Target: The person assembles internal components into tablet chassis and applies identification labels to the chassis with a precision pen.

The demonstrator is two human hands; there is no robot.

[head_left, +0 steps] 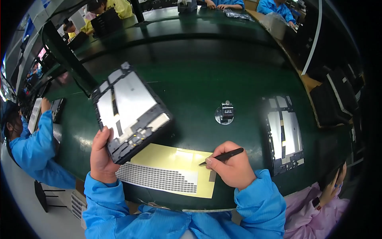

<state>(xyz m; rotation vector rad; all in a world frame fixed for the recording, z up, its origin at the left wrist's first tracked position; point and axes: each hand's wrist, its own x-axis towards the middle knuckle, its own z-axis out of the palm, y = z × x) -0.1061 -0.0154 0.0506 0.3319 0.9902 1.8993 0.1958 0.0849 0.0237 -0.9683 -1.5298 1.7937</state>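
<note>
My left hand (102,157) grips the lower corner of a stack of tablet mid-frames (133,95), black with silver plates, held tilted above the table. In my right hand (234,169) is a pair of slim black tweezers (227,154), pinched between thumb and fingers, tips pointing left. The tips are over a yellow backing sheet (159,152) that carries rows of small dark stickers (159,177). The held stack covers the sheet's left end. Whether the tips hold a sticker is too small to tell.
A chrome tally counter (226,113) stands on the green table (191,79) beyond my right hand. Further right lies another mid-frame (284,135). A person in pink (318,211) sits close at the right, one in blue (34,143) at the left. A dark post (65,55) rises at the far left.
</note>
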